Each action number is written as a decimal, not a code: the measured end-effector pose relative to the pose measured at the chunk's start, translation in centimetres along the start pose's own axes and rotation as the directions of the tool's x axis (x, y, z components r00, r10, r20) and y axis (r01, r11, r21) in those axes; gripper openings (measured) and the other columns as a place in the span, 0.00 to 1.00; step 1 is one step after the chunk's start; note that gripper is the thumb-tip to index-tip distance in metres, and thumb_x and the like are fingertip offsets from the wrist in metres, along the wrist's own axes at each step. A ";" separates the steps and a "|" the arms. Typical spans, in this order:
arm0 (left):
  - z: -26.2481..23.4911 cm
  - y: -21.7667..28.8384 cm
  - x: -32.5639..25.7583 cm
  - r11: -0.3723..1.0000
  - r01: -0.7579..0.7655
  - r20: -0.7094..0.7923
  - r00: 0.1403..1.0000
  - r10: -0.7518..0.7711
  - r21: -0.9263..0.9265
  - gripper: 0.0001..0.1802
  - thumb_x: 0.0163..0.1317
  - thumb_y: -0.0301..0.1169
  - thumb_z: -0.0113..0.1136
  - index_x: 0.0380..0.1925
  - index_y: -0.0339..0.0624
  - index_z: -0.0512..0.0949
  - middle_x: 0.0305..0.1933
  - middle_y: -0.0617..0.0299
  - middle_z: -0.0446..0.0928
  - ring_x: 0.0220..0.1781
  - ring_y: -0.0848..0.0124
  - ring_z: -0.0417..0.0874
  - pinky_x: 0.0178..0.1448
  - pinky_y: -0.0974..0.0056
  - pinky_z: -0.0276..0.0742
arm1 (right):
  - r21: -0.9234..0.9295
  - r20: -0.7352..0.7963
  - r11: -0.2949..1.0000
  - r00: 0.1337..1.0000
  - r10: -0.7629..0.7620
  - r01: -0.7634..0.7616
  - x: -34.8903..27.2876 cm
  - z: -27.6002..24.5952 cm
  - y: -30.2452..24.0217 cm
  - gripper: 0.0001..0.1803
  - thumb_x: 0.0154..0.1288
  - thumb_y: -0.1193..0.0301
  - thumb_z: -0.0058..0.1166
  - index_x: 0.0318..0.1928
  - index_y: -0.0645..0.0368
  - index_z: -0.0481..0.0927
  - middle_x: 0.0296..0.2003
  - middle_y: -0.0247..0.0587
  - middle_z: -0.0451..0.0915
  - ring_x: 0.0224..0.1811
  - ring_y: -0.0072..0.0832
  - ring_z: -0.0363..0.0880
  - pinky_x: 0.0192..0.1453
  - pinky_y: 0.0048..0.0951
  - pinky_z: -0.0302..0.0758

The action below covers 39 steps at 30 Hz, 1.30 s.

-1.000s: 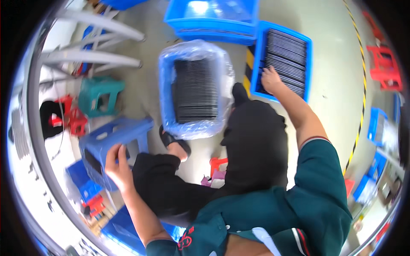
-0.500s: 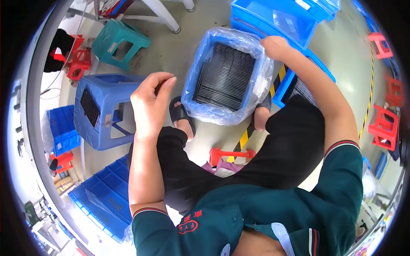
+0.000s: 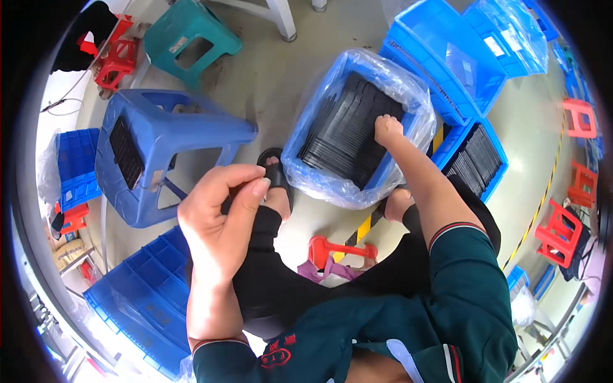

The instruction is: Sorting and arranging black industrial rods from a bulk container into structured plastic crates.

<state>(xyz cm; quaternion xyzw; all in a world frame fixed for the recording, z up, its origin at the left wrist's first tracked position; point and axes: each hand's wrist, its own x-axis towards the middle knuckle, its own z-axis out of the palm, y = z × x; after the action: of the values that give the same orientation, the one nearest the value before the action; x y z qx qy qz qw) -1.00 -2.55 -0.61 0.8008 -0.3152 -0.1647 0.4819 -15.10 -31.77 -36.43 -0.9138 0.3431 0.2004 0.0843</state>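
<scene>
My right hand (image 3: 388, 129) is over the right side of a bin, its fingers curled down against tightly packed thin black plates (image 3: 345, 131). Whether one plate is between those fingers is hidden. The blue bin (image 3: 295, 131) stands between my feet, lined with a clear plastic bag (image 3: 418, 96) folded over its rim. Raised in front of my left side is my left hand (image 3: 220, 214), thumb and forefinger drawn together in a pinch. Anything between those tips is too small to make out.
At left a blue stool (image 3: 143, 150) carries a black plate (image 3: 126, 152) on its seat. A green stool (image 3: 185, 45) is farther off. Blue crates (image 3: 440, 57) stand beyond the bin, and another crate (image 3: 501, 175) holds more black plates. A red stool (image 3: 341, 249) is near my legs.
My right hand has come from the bag at the bin's right rim onto the plates inside. My left hand appears larger and lower, still pinched. The whole view has shifted.
</scene>
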 end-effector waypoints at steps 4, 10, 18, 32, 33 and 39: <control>-0.6 -0.2 0.3 0.988 0.064 -0.058 0.996 -0.072 -0.138 0.05 0.54 0.19 0.61 0.32 0.34 0.78 0.28 0.63 0.77 0.30 0.79 0.75 0.37 0.76 0.70 | -0.050 0.052 0.997 0.997 -0.050 0.053 -2.1 1.0 -4.7 0.16 0.51 0.71 0.52 0.42 0.62 0.74 0.43 0.51 0.76 0.44 0.43 0.78 0.45 0.37 0.78; -0.9 -0.1 0.3 0.991 0.083 -0.036 0.996 -0.088 -0.106 0.05 0.53 0.19 0.62 0.32 0.34 0.78 0.28 0.64 0.77 0.30 0.79 0.74 0.37 0.76 0.69 | -0.272 0.198 0.959 0.980 -0.030 0.084 -5.7 3.1 -8.0 0.33 0.51 0.65 0.56 0.56 0.66 0.63 0.51 0.55 0.67 0.45 0.48 0.76 0.39 0.50 0.80; -1.5 -0.4 -0.1 0.987 0.094 -0.052 0.994 -0.101 -0.132 0.06 0.53 0.19 0.62 0.32 0.34 0.78 0.28 0.64 0.77 0.30 0.79 0.75 0.36 0.77 0.68 | -0.399 0.133 0.916 0.991 0.020 0.035 -5.2 5.6 -8.0 0.22 0.57 0.65 0.49 0.49 0.66 0.69 0.45 0.58 0.71 0.41 0.49 0.78 0.34 0.45 0.81; -1.4 -0.2 -0.4 0.993 0.074 -0.048 0.996 -0.079 -0.095 0.05 0.53 0.20 0.62 0.31 0.34 0.78 0.28 0.62 0.78 0.29 0.78 0.76 0.37 0.76 0.70 | -0.132 0.089 0.978 0.984 -0.152 0.163 -4.0 5.3 -6.1 0.09 0.61 0.72 0.41 0.39 0.60 0.74 0.35 0.49 0.79 0.36 0.40 0.82 0.37 0.35 0.79; -1.4 -0.2 -0.3 0.993 0.074 -0.040 0.996 -0.078 -0.088 0.05 0.53 0.19 0.62 0.31 0.34 0.78 0.28 0.62 0.78 0.30 0.79 0.76 0.36 0.76 0.70 | -0.136 0.085 0.977 0.985 -0.151 0.161 -4.1 5.0 -5.9 0.09 0.61 0.72 0.41 0.39 0.60 0.74 0.35 0.49 0.79 0.36 0.40 0.82 0.37 0.35 0.79; -1.5 0.7 -0.4 0.972 0.122 0.020 0.993 -0.120 -0.200 0.06 0.55 0.19 0.58 0.34 0.32 0.78 0.30 0.60 0.78 0.34 0.77 0.77 0.40 0.75 0.71 | 0.191 0.113 0.976 0.986 -0.123 0.099 -4.8 3.3 -4.1 0.09 0.59 0.72 0.41 0.38 0.64 0.68 0.33 0.57 0.79 0.40 0.52 0.78 0.43 0.48 0.73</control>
<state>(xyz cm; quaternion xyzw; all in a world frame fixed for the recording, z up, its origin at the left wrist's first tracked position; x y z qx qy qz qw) -0.68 -1.56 0.68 0.7652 -0.2496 -0.2277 0.5480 -16.67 -24.84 -37.28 -0.9055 0.3027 0.2191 0.2011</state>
